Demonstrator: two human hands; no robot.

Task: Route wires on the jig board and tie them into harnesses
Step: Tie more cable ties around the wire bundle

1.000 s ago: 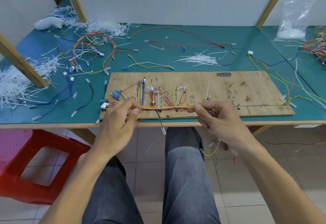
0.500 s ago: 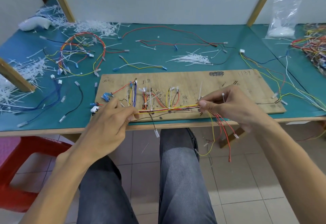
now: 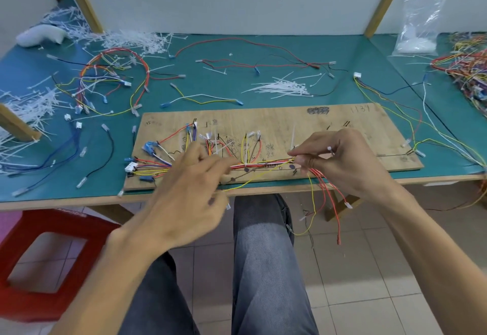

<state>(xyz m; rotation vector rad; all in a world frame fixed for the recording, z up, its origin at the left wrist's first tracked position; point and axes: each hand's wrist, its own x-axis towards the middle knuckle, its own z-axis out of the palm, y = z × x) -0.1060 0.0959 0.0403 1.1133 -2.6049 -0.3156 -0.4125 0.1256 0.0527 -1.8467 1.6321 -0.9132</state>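
Note:
The wooden jig board (image 3: 342,129) lies on the teal table's near edge. Red, yellow and white wires run along its front as a bundle (image 3: 263,163), with branches going up to connectors. My right hand (image 3: 340,160) pinches the bundle's right end between thumb and forefinger; a white tie tip sticks out between its fingers. Loose red and yellow wire ends (image 3: 329,197) hang from it over the table edge. My left hand (image 3: 192,189) is blurred, its fingers spread at the bundle's left part, gripping nothing that I can see.
A pile of white cable ties (image 3: 279,88) lies behind the board. A finished harness (image 3: 110,81) and tie offcuts sit at the left, loose wires at the right edge. A red stool (image 3: 42,261) stands at my left; my knees are under the table.
My left hand has let go of the bundle and opened its fingers, shifting right. My right hand keeps its pinch on the right end, a little further right than a second ago.

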